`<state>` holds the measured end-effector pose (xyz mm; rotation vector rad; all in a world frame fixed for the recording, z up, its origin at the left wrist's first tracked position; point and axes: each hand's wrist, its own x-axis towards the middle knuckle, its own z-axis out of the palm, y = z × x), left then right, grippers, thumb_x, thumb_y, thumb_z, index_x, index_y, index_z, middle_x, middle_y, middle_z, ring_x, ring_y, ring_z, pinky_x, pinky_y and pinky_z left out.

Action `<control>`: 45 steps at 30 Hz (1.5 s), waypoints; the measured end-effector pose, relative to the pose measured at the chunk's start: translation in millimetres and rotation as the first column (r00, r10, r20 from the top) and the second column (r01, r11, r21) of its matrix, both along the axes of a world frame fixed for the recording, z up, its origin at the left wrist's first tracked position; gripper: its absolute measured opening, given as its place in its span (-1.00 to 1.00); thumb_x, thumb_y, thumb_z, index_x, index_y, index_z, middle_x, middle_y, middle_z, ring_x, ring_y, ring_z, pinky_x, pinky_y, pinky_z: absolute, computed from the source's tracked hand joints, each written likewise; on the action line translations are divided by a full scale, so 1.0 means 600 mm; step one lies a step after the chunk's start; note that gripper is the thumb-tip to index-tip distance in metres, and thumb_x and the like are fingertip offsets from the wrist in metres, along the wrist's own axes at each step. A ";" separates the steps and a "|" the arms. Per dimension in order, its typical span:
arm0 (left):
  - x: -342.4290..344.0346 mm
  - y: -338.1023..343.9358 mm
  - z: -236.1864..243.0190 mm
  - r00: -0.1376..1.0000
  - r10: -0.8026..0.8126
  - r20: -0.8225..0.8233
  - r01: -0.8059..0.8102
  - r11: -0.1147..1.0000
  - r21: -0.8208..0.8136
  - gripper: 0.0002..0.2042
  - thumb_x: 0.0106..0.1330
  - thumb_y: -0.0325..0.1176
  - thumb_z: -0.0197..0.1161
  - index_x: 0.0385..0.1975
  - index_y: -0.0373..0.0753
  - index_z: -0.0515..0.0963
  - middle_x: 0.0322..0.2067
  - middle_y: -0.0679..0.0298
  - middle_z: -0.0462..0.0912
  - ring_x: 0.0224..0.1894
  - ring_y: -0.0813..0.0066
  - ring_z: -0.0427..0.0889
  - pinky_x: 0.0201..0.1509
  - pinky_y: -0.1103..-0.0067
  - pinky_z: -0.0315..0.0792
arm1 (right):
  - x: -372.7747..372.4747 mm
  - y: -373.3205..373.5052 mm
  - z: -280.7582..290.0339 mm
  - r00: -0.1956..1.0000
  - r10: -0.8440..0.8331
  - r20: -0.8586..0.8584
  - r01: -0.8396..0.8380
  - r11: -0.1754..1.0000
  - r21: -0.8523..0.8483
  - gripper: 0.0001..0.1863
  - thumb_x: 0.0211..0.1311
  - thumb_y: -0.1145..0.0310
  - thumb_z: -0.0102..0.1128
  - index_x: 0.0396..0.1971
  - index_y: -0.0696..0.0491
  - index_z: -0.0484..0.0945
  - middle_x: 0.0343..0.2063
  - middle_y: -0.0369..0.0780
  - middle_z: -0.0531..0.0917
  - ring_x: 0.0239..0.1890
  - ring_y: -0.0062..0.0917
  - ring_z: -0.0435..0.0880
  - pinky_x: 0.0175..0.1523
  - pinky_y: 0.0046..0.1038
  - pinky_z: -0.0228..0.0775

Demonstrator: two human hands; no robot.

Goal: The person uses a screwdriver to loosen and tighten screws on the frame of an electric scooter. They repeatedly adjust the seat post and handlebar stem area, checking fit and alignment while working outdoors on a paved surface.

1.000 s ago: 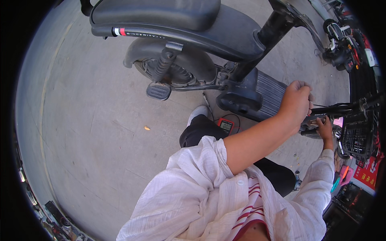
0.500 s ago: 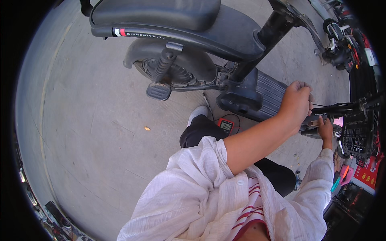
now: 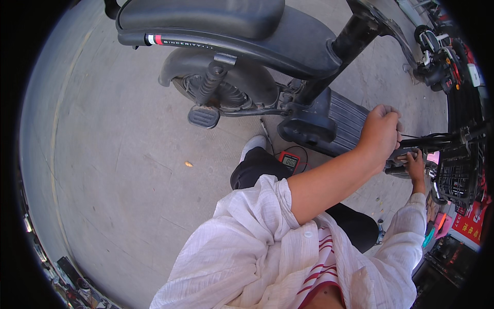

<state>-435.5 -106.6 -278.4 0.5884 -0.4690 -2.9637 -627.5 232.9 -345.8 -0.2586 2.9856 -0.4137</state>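
Note:
A black electric bike (image 3: 200,20) stands side-on before me, with a pedal (image 3: 204,116), a rear wheel and a ribbed footboard (image 3: 345,123). My left hand (image 3: 383,131) is closed above the footboard's front end, its fingers curled; what they hold is hidden. My right hand (image 3: 415,164) is farther forward, by the dark front frame (image 3: 437,140), its fingers bent on a small part too small to make out. A red multimeter (image 3: 289,161) with dark leads lies on the floor by my white shoe (image 3: 253,147), below the bike's body.
The bike's wire front basket (image 3: 453,175) is at right. Parked scooters (image 3: 435,59) stand at the upper right. A red sign (image 3: 471,226), pink and teal items are at the right edge. Clutter lines the lower left rim. The concrete floor (image 3: 113,154) spreads around the bike.
My right hand's fingers shift slightly at the front frame. My left hand stays in nearly the same place.

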 end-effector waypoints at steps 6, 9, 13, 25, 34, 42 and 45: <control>-0.004 0.008 0.006 0.999 -0.037 -0.024 0.037 0.999 0.003 -0.87 0.27 -0.43 -0.05 -0.28 -0.26 0.42 -0.48 0.29 0.47 -0.56 0.61 0.44 -0.52 0.65 0.33 | -0.025 0.054 -0.006 0.976 0.128 -0.176 -0.053 0.923 0.380 -0.65 0.23 0.23 0.18 -0.12 0.16 0.42 -0.33 -0.16 0.65 -0.43 -0.44 0.66 -0.58 -0.52 0.44; -0.001 0.003 0.001 1.000 -0.015 -0.004 0.015 1.000 0.002 -0.87 0.27 -0.43 -0.05 -0.27 -0.26 0.42 -0.48 0.29 0.47 -0.56 0.61 0.44 -0.52 0.65 0.33 | 0.004 -0.003 0.007 0.998 -0.005 -0.056 0.010 0.996 0.088 -0.57 0.25 0.09 0.16 -0.16 0.20 0.48 -0.33 -0.05 0.68 -0.33 -0.23 0.69 -0.23 -0.30 0.48; -0.002 0.004 0.003 1.000 -0.024 0.004 0.024 1.000 0.015 -0.87 0.28 -0.43 -0.05 -0.26 -0.26 0.43 -0.47 0.29 0.48 -0.56 0.61 0.44 -0.51 0.65 0.33 | 0.013 -0.020 0.024 0.993 -0.084 0.079 0.080 0.996 0.051 -0.53 0.23 0.05 0.17 -0.14 0.20 0.47 -0.32 -0.04 0.68 -0.32 -0.22 0.69 -0.26 -0.31 0.47; 0.002 0.000 0.006 0.999 -0.039 -0.002 0.039 0.999 0.001 -0.84 0.29 -0.41 -0.03 -0.20 -0.25 0.43 -0.46 0.31 0.48 -0.49 0.60 0.45 -0.42 0.62 0.36 | 0.008 -0.018 0.014 0.994 0.072 -0.078 -0.064 0.992 0.111 -0.59 0.19 0.16 0.24 -0.15 0.17 0.43 -0.34 -0.03 0.66 -0.31 -0.27 0.68 -0.16 -0.31 0.46; 0.008 0.000 0.002 0.997 -0.066 -0.029 0.066 0.998 0.002 -0.85 0.32 -0.40 -0.01 -0.20 -0.27 0.44 -0.45 0.32 0.49 -0.47 0.60 0.45 -0.39 0.64 0.37 | 0.012 0.002 0.015 0.999 -0.028 0.040 0.029 0.999 -0.021 -0.64 0.16 0.23 0.26 -0.26 0.22 0.43 -0.41 -0.05 0.65 -0.63 -0.42 0.62 -0.61 -0.45 0.42; -0.003 -0.004 0.011 0.997 -0.069 -0.024 0.068 0.997 -0.035 -0.86 0.34 -0.39 0.02 -0.21 -0.27 0.46 -0.43 0.32 0.50 -0.41 0.55 0.46 -0.32 0.59 0.40 | 0.002 0.004 0.016 0.996 0.018 -0.089 -0.011 0.996 0.087 -0.51 0.12 0.16 0.28 -0.07 0.19 0.39 -0.27 0.00 0.65 -0.16 -0.14 0.64 -0.09 -0.25 0.44; -0.007 0.003 0.013 0.996 -0.091 -0.007 0.091 0.995 -0.040 -0.86 0.34 -0.39 0.01 -0.21 -0.28 0.45 -0.42 0.31 0.49 -0.41 0.55 0.45 -0.32 0.59 0.40 | -0.001 0.022 0.020 0.998 0.069 0.002 -0.069 0.996 -0.062 -0.58 0.09 0.26 0.32 -0.14 0.17 0.43 -0.29 -0.04 0.64 -0.22 -0.23 0.64 -0.13 -0.31 0.44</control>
